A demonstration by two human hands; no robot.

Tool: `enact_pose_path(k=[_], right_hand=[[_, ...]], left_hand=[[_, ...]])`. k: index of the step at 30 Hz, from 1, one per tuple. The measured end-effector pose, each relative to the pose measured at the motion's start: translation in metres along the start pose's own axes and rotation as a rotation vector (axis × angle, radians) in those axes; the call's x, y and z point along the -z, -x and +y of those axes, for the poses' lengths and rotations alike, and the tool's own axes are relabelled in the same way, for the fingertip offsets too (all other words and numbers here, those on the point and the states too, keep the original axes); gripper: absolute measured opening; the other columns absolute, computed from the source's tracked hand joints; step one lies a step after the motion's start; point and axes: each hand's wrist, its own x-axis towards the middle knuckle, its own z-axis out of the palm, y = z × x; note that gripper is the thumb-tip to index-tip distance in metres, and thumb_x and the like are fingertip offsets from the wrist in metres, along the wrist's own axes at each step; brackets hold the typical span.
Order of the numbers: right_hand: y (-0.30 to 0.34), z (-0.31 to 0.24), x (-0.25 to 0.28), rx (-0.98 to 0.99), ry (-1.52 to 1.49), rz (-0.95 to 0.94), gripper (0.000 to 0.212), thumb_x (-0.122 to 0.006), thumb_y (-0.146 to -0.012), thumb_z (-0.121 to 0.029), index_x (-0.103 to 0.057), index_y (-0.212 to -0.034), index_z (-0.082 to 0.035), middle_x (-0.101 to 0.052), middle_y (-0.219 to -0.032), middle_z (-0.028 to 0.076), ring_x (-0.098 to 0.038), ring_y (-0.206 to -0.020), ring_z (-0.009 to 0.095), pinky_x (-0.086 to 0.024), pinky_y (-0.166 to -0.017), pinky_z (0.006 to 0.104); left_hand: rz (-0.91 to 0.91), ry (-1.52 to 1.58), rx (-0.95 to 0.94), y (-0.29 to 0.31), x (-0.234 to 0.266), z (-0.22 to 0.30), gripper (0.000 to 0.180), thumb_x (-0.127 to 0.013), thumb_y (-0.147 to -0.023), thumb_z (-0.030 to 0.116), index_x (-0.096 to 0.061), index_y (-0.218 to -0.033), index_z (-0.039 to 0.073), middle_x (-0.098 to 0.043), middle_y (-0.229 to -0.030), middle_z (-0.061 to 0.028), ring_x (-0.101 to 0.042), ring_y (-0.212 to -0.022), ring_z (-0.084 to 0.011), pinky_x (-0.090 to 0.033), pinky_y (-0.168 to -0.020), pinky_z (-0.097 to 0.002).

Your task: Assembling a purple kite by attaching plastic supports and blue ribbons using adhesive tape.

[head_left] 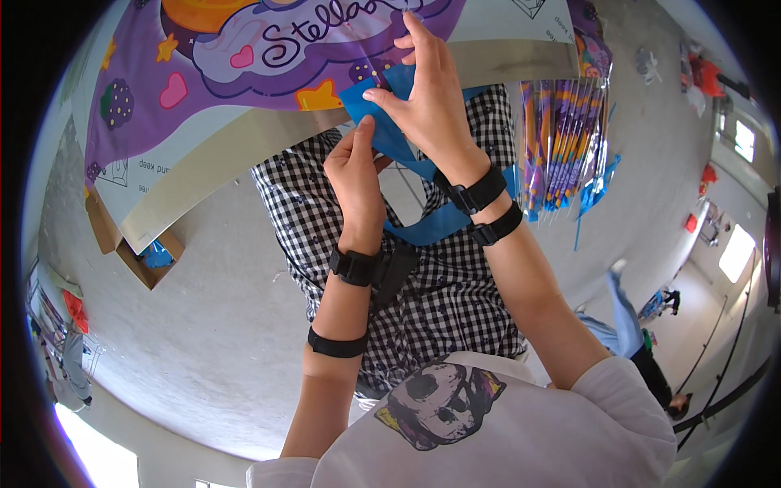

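Note:
A blue strip of thin material [379, 128] lies folded in front of me, and its length loops down across my lap. My left hand [355, 175] is closed, pinching the lower left edge of the strip between thumb and fingers. Over its upper right part is my right hand [439, 106], its thumb near the blue surface and its fingers stretched upward and apart. Beyond both hands spreads a purple printed sheet [268, 85] with stars, hearts and a cloud shape. A thin string seems to run down the sheet toward the strip.
Slim packs with colourful contents in clear sleeves [561, 146] hang at my right, with blue strips below them. On the floor to the left stands a cardboard box [150, 264] holding something blue. Another person [630, 325] is at the lower right. Checked cloth [455, 301] covers my lap.

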Motion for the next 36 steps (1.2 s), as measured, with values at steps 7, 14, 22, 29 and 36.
enact_pose_path(k=[7,14,22,29,36], right_hand=[[0.0,-0.002,0.0,-0.009,-0.014,-0.003,0.094,-0.084,-0.068,-0.019,-0.031,-0.144,-0.003,-0.054,-0.114,0.013,-0.054,-0.097,0.026,-0.046,-0.088,0.0386],[-0.001,-0.005,0.003,-0.018,-0.053,-0.014,0.093,-0.083,-0.066,-0.011,-0.03,-0.141,0.0,-0.054,-0.112,0.017,-0.052,-0.105,0.034,-0.045,-0.091,0.0419],[-0.002,-0.01,0.002,-0.033,-0.071,-0.011,0.091,-0.081,-0.066,-0.01,-0.03,-0.141,0.0,-0.054,-0.111,0.017,-0.052,-0.105,0.035,-0.045,-0.091,0.0421],[-0.001,-0.005,0.003,-0.028,-0.04,-0.02,0.094,-0.083,-0.066,-0.011,-0.03,-0.142,0.0,-0.054,-0.111,0.017,-0.052,-0.105,0.034,-0.046,-0.09,0.0407],[-0.001,-0.007,0.003,-0.023,-0.047,-0.033,0.093,-0.083,-0.066,-0.01,-0.029,-0.142,0.0,-0.053,-0.114,0.017,-0.051,-0.106,0.034,-0.045,-0.091,0.0409]], left_hand=[[-0.012,-0.02,0.009,0.001,0.001,0.002,0.024,-0.059,-0.096,0.027,-0.067,-0.099,0.004,-0.069,-0.088,-0.0005,-0.065,-0.077,-0.0083,-0.052,-0.068,-0.0245],[-0.012,-0.757,-0.375,0.037,0.009,0.037,0.017,-0.064,-0.089,0.013,-0.06,-0.097,-0.002,-0.065,-0.088,-0.0089,-0.064,-0.081,-0.0201,-0.054,-0.07,-0.0308],[-0.145,-1.297,-1.068,0.017,0.03,0.059,0.03,-0.061,-0.081,-0.001,-0.06,-0.112,0.0,-0.059,-0.12,-0.0118,-0.054,-0.113,-0.0314,-0.045,-0.095,-0.0388],[-0.208,-1.482,-1.084,0.007,0.03,0.052,0.048,-0.058,-0.078,-0.001,-0.055,-0.126,0.0,-0.053,-0.13,-0.0082,-0.05,-0.121,-0.0266,-0.044,-0.1,-0.0391],[-0.138,-1.637,-1.138,0.008,0.026,0.047,0.051,-0.059,-0.075,0.0,-0.055,-0.126,-0.002,-0.053,-0.132,-0.0089,-0.05,-0.12,-0.0271,-0.045,-0.099,-0.0387]])
